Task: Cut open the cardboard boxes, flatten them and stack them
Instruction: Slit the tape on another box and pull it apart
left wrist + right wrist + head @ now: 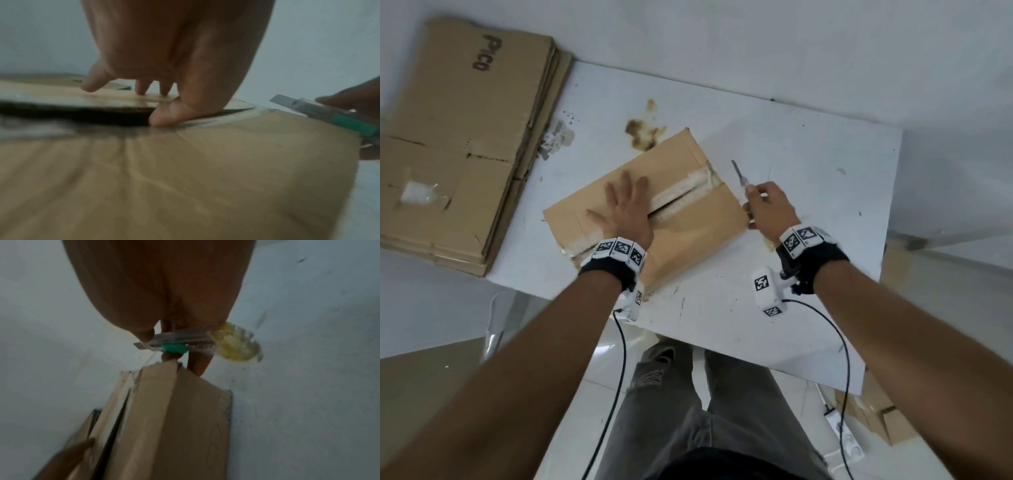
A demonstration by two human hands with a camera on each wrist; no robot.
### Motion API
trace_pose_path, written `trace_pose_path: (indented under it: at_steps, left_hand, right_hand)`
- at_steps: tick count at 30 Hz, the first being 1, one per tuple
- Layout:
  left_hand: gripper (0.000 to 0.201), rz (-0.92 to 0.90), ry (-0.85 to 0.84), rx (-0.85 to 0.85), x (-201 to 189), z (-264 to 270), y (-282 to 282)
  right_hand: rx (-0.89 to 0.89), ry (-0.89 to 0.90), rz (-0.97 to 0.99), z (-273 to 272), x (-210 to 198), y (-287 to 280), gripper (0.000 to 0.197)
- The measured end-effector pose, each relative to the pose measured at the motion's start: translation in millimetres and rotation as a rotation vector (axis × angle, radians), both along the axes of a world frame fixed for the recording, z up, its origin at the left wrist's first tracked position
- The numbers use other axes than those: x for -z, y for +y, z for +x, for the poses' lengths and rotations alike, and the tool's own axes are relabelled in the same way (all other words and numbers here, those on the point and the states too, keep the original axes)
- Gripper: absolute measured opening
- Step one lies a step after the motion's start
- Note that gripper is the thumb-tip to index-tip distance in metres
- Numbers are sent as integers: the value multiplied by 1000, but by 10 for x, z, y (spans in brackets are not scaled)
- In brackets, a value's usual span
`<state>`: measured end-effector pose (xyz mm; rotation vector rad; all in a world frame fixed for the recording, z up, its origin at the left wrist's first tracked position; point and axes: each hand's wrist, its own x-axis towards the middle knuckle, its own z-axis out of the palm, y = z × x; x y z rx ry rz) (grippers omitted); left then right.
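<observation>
Cardboard, flattened and stacked point(458, 144), lies far left on the pale floor, overlapping the white table point(808, 178), whose top is scuffed and rust-stained. Mid-table sits the cardboard box point(688, 219), its taped seam slit open. The left hand point(625, 209) presses flat on it, fingers spread. Just right of the box, the right hand point(768, 209) grips a utility knife point(739, 174), blade out.
</observation>
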<state>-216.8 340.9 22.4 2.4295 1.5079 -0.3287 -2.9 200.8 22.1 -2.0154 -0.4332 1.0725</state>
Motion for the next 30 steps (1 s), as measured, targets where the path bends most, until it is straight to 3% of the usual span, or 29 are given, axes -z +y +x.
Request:
trace_pose_path:
  at_steps: [3,8,10,12,14,19,26,30]
  left_hand:
    - [80,96,-140,-61,73,18,-81]
    - [46,95,-334,-66,197,49,-104]
    - [43,46,-403,-98,273,22,-103]
    - [45,41,-434,-105,351,-11,-112]
    - [47,50,-433,-100,400,-19,-111]
    - [50,64,-406,-76,431,-13,-111]
    - [49,88,-411,-64,405,-18,-142]
    - [55,72,-360,-70,409,2,-143]
  right_hand:
    - [-32,242,44,-144,1,-178,43]
    - [-110,484,90,-348,85,-434,41]
    - [-96,433,88,-294,68,-441,38]
    - [-119,232,32,-173,21,-397,37]
    - [-166,148,-2,-75,-14,-312,37]
    - [-235,193,-48,-41,-55,-188,36]
    - [21,249,45,-130,35,-194,24]
    - [-57,291,47,-198,28,-233,30]
